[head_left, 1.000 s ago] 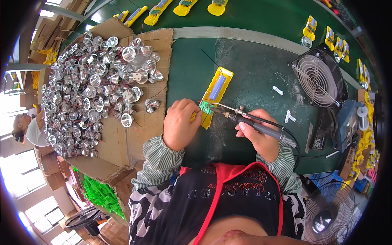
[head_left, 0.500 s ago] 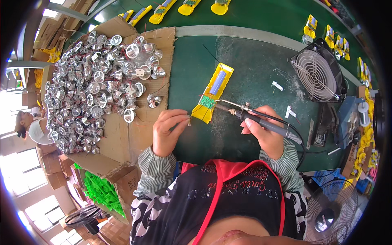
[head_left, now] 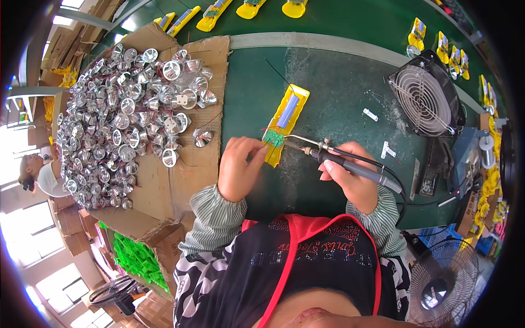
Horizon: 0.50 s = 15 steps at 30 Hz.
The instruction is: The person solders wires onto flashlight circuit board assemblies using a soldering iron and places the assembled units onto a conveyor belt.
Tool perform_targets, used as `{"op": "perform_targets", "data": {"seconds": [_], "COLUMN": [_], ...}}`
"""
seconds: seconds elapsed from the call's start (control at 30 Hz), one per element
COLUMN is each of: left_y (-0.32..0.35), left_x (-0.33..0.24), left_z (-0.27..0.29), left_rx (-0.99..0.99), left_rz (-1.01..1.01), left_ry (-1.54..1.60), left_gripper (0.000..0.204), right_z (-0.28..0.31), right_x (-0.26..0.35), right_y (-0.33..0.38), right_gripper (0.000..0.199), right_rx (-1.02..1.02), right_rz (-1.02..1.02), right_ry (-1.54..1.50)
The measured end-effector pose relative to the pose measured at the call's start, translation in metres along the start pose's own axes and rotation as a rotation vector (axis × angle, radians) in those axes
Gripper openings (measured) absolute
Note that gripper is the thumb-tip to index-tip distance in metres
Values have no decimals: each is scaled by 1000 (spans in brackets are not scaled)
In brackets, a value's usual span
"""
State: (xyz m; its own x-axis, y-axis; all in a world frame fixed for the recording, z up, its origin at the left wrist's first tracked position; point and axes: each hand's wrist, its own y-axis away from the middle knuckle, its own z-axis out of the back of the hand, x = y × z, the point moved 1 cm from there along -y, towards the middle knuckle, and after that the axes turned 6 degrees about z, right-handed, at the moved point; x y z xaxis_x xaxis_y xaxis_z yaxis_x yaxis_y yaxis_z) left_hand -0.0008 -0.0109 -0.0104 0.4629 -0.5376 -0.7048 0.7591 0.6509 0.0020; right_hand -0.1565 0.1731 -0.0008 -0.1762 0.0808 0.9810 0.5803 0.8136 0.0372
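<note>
Left: silver reflectors (head_left: 127, 105) heaped on cardboard (head_left: 192, 175). Our left hand (head_left: 238, 170) has fingers bent at the green board (head_left: 273, 138); can't tell if they pinch anything. Board sits in the yellow casing (head_left: 282, 129) on the counter (head_left: 249, 82). Right hand's (head_left: 353, 177) fingers wrap our soldering iron (head_left: 363, 171), tip by the board.

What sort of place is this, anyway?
Probably an electronics assembly workshop: the right hand holds a soldering iron near a green circuit board, shiny reflectors lie heaped on cardboard, and several yellow casings sit farther back.
</note>
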Motion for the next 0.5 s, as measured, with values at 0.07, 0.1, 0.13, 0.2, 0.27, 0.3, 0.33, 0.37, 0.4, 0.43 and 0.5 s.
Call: {"op": "perform_targets", "data": {"seconds": [0.07,0.1,0.13,0.2,0.27,0.3,0.33,0.37,0.4,0.43,0.5], "left_y": [-1,-2,-2,-3,-4,-4,-4,-4,-4,-4,-5], "left_x": [-3,-4,-4,-5,-4,-4,-4,-4,-4,-3,-3], "left_z": [1,1,1,0,0,0,0,-1,-1,-1,-1], "left_rx": [9,16,18,33,48,61,62,61,60,61,66], "left_rz": [5,8,9,7,6,3,4,6,7,9,9], "left_ry": [-34,-68,-67,-74,-77,-80,-79,-71,-63,-62,-62], "left_gripper": [7,7,7,9,9,10,10,10,10,10,9], "right_z": [-1,-2,-2,-3,-3,-3,-3,-4,-4,-4,-5], "right_x": [-1,-2,-2,-1,-2,-3,-4,-4,-4,-3,-5], "right_y": [-2,-3,-4,-6,-7,-7,-7,-8,-8,-9,-10], "right_gripper": [18,17,17,16,15,15,15,15,15,15,15], "right_rx": [14,19,23,36,52,53,54,54,59,65,61], "right_rz": [1,-9,-18,-10,0,-10,-18,-19,-26,-33,-44], "right_ry": [9,10,13,22,30,39,47,48,49,49,41]}}
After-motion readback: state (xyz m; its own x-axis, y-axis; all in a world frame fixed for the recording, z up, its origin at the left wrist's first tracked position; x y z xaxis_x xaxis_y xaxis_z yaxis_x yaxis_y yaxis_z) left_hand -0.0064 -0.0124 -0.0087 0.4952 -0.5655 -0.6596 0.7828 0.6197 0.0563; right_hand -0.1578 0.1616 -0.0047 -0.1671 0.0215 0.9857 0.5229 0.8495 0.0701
